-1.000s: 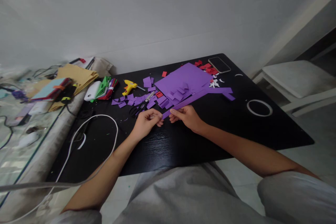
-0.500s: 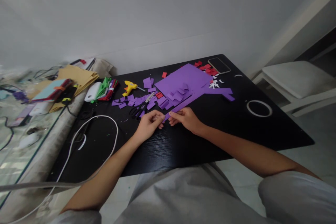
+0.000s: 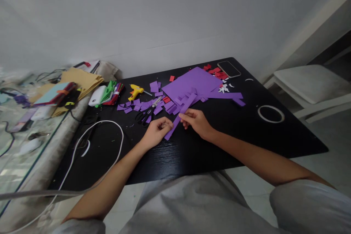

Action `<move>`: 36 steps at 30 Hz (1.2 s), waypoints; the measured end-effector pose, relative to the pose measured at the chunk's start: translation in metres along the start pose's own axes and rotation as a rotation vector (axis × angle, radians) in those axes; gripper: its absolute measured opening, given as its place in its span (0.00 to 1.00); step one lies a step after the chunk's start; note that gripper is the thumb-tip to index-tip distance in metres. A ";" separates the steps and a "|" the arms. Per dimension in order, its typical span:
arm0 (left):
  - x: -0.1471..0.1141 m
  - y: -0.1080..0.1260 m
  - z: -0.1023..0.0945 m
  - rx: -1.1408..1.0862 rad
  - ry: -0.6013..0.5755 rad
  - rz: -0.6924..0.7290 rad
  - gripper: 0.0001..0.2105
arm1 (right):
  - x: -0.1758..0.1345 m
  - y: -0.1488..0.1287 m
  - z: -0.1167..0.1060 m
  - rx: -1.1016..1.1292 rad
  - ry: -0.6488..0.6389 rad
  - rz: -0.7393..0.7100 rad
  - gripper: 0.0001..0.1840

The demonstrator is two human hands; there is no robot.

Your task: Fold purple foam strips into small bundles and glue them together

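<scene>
A long purple paper strip (image 3: 175, 125) slants between my hands over the near part of the black table. My right hand (image 3: 197, 123) is closed, pinching the strip's right edge between thumb and fingers. On its left edge, near the lower end, my left hand (image 3: 157, 131) is closed with thumb and fingertips against it. The strip's upper end overlaps a pile of small cut purple pieces (image 3: 170, 107). Behind lies a large purple sheet (image 3: 192, 78). Black-handled scissors (image 3: 149, 112) rest just beyond my left hand, blades among the cut pieces.
A yellow glue gun (image 3: 135, 91) lies at the back left, near bundled coloured sheets (image 3: 116, 93). A white cable (image 3: 122, 139) loops across the left side. To the right are a phone (image 3: 229, 68), red scraps (image 3: 216, 72) and a tape-like ring (image 3: 271, 113).
The strip has turned steeper, and its lower end now sticks out below my left hand. My right hand has shifted slightly along it. Scissors and glue gun stay in place.
</scene>
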State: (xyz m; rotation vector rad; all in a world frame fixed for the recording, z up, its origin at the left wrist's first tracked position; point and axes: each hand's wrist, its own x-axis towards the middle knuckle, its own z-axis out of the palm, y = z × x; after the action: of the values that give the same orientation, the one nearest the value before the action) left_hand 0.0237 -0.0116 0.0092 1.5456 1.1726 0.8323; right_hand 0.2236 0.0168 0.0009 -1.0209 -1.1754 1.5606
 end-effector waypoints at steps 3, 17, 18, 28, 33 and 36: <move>0.000 0.000 0.002 0.023 0.019 0.019 0.13 | -0.006 0.003 0.006 -0.022 -0.135 0.024 0.19; -0.001 0.000 0.003 0.021 -0.005 0.027 0.12 | 0.001 -0.003 -0.003 0.003 -0.037 -0.023 0.18; -0.001 -0.001 0.003 0.021 -0.009 0.030 0.11 | 0.003 -0.004 -0.004 0.013 -0.024 -0.020 0.18; -0.001 0.000 0.007 0.005 0.014 0.026 0.13 | -0.003 0.000 0.002 -0.006 -0.114 0.043 0.18; -0.002 0.002 0.007 -0.017 0.000 0.042 0.15 | -0.007 0.002 0.006 -0.022 -0.209 0.064 0.20; -0.002 0.002 0.007 0.006 -0.008 0.059 0.15 | -0.007 0.003 0.006 -0.025 -0.188 0.071 0.20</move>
State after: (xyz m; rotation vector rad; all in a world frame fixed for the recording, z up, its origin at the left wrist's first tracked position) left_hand 0.0299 -0.0154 0.0089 1.5938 1.1289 0.8619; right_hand 0.2187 0.0084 -0.0004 -0.9566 -1.3014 1.7315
